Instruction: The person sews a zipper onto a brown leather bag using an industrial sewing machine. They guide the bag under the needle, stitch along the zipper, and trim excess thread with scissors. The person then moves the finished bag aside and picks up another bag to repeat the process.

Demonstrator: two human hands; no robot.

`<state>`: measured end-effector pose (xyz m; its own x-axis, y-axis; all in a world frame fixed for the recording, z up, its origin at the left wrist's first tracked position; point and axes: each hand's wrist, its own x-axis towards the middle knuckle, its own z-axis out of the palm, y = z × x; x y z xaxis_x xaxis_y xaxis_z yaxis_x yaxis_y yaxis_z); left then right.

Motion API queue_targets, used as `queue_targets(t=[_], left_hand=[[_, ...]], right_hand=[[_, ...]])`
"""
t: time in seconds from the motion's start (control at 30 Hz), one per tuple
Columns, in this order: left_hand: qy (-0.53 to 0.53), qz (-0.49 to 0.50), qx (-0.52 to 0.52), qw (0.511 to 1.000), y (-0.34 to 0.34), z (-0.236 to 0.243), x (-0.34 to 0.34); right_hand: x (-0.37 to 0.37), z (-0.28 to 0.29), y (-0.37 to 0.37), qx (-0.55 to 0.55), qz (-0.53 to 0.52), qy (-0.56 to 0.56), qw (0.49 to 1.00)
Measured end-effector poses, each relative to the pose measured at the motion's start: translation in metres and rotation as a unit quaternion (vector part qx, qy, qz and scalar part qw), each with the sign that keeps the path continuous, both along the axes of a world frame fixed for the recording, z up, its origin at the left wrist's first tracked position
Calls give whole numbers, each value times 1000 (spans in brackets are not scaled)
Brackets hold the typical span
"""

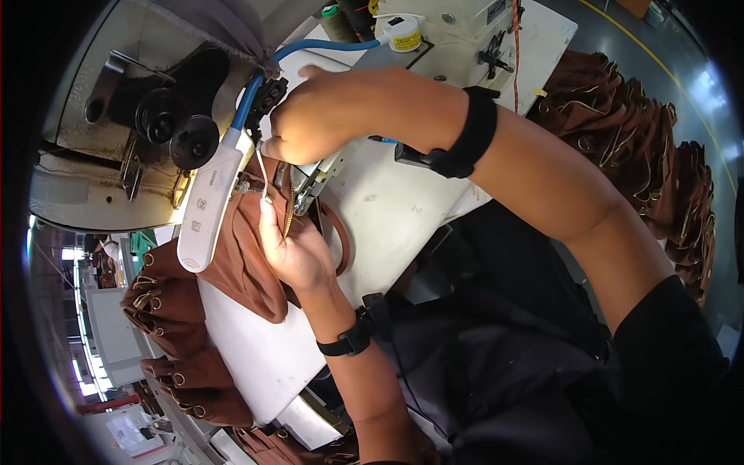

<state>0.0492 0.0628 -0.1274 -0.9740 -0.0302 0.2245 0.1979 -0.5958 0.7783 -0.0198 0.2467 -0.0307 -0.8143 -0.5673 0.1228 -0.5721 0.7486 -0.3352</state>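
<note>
A brown bag (246, 256) with a brass-toothed zipper (290, 213) lies under the sewing machine's needle area. My left hand (301, 252) holds the bag near the zipper, thumb pointing up along it and the other fingers mostly hidden. Above it, my right hand (322, 112) is bent in beside the machine head with its fingers curled. What it grips, if anything, is hidden. A thin white strip (263, 174) runs between the right fingertips and the left thumb. Metal presser parts (310, 190) sit just right of the zipper.
The sewing machine (77, 170), with black knobs and a white lamp (209, 209), crowds the left. Brown bags with metal rings (167, 298) hang at the white table's (256, 356) left edge. More brown pieces (612, 132) are piled at right. A blue hose (329, 46) crosses behind.
</note>
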Motion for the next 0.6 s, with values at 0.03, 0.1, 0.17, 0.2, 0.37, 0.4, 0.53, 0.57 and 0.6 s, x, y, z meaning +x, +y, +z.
queue_targets(t=[0.03,0.1,0.17,0.2,0.37,0.4,0.53,0.57,0.6], left_hand=[[6,-5,1,1000,-1,-1,-2],[-2,-11,15,1000,-1,2,1],[2,-28,33,999,0,5,-1],[7,-38,42,998,-2,3,-2],[-9,-39,42,998,-7,1,-5],[-6,-37,41,998,-6,2,-5],[-38,-10,56,998,7,13,-1],[-47,15,29,998,7,15,1],[-56,40,2,998,7,16,2]], right_hand=[[2,5,1,38,8,3,999],[8,18,2,112,24,6,993],[2,6,-1,53,9,-25,998],[-3,0,-2,23,3,-38,999],[-4,-5,-12,-129,19,-109,985],[-2,-9,-15,-136,3,-90,987],[0,-21,-24,-149,-46,-6,988],[2,-25,-27,-157,-55,15,986],[5,-28,-30,-166,-64,36,983]])
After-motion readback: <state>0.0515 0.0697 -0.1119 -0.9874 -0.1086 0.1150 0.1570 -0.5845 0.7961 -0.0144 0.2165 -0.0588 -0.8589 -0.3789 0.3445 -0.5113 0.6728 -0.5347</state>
